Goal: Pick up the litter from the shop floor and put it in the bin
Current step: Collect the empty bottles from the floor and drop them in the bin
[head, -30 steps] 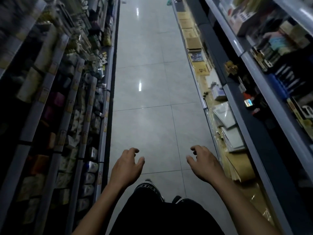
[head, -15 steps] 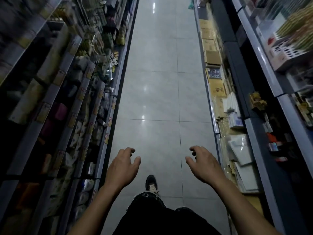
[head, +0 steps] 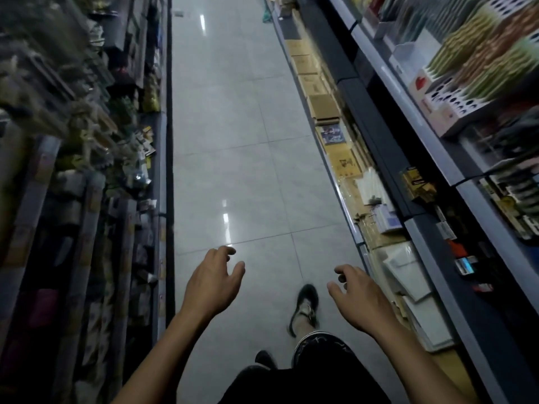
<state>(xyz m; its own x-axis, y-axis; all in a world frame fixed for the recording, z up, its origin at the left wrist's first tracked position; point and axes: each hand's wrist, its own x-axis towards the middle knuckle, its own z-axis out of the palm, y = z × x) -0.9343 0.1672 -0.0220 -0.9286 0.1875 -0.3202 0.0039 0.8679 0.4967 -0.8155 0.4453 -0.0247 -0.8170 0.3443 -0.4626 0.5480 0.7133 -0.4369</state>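
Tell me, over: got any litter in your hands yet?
Left hand empty, grip loose. Right hand empty too. Small scrap far up the aisle floor, maybe litter; no bin in view. Nothing blocking the way.
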